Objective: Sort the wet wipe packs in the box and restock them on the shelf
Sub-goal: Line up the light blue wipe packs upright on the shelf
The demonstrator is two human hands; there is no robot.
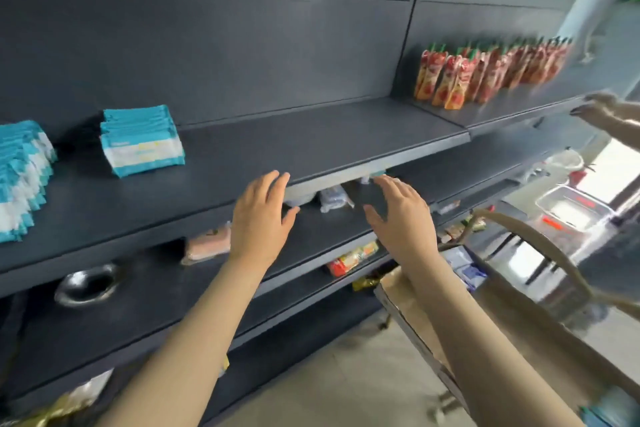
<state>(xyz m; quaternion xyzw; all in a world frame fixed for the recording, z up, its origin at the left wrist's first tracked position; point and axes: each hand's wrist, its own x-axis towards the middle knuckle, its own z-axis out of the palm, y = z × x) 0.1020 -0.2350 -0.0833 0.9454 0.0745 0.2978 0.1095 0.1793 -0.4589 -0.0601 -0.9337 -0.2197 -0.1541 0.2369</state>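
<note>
Leftmost wipe stack [20, 180] cut by frame edge; box [405, 308] part-hidden behind right forearm [478, 340]; pouch row [485, 76] blurs toward right.

The dark shelf [311, 139] carries two stacks of wet wipe packs [142, 140] at left and red pouches [485, 74] at right.

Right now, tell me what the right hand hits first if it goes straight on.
Probably the teal-edged pack under the front lip of the upper shelf, ahead of the right hand; depth is unclear.
</note>
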